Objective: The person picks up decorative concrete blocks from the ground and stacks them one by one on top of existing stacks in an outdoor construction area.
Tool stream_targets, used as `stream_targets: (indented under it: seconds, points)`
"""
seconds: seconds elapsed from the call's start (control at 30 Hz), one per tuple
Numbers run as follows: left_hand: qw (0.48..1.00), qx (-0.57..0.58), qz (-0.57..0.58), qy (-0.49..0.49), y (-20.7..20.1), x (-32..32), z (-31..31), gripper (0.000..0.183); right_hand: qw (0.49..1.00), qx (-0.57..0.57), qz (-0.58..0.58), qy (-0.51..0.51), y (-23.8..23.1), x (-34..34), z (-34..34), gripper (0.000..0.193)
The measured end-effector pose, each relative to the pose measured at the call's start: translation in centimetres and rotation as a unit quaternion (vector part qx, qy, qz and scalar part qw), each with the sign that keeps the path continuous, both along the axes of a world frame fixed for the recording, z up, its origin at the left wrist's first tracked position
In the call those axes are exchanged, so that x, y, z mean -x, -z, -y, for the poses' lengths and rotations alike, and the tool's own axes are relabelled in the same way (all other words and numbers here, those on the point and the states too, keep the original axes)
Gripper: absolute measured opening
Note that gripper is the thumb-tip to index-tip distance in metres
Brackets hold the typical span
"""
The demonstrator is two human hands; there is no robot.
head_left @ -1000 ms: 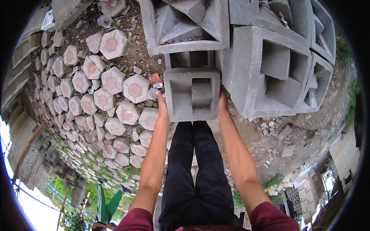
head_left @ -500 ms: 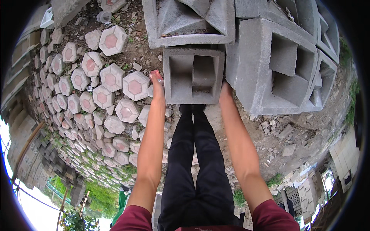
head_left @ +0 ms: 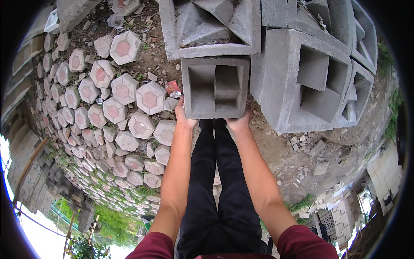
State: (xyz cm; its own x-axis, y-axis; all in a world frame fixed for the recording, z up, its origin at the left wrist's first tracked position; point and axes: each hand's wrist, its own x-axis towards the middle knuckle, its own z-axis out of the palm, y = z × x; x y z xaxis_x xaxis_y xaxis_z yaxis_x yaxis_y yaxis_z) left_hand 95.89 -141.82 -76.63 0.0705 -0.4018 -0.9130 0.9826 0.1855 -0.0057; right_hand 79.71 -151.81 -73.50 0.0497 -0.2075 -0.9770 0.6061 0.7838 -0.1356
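Note:
A small square concrete breeze block (head_left: 215,114) with recessed compartments stands in front of my feet. My left hand (head_left: 185,116) grips its near left corner, the thumb along the left side and the other fingers hidden by the block. At the near right corner my right hand (head_left: 240,122) holds the block from its near edge and right side; most of these fingers are hidden too. The far edge of the block meets a larger concrete block (head_left: 207,52) with angled inner faces. A crumpled red packet (head_left: 173,88) lies on the ground beyond my left hand.
Big hollow concrete blocks (head_left: 280,82) are stacked at the right, close to the held one. Many hexagonal pavers (head_left: 152,98) with pinkish centres cover the ground at the left. Rubble (head_left: 317,147) lies on the dirt at the right. A clear plastic cup (head_left: 115,20) is at the far left.
Both hands have slid toward me along the block, from its sides to its near corners. My right hand has also moved inward to the near edge. The view has shifted slightly.

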Motion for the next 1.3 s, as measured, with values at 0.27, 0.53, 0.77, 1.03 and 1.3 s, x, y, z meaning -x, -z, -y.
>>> stream_targets:
  seconds: [0.27,0.53,0.77,1.03,1.3]
  points:
    - [0.991,-0.068,-0.069,-0.088,-2.3,0.2,3.6,0.065,0.965,0.107,0.18,0.159,2.0,-0.4,2.2,0.06]
    - [0.991,-0.022,-0.039,-0.127,-1.8,0.5,2.9,0.074,0.968,0.118,0.145,0.168,0.2,-1.8,2.6,0.057]
    - [0.988,-0.029,-0.064,-0.141,-2.0,0.8,3.7,0.072,0.965,0.125,0.168,0.158,2.5,-0.6,1.9,0.063]
    - [0.994,-0.049,-0.067,-0.071,-4.0,-0.3,4.3,0.071,0.979,0.099,0.129,0.121,1.6,0.1,2.5,0.058]
    - [0.995,-0.088,-0.015,-0.045,-15.4,-1.1,0.9,0.081,0.988,-0.003,0.053,0.146,-12.2,0.1,0.0,0.079]
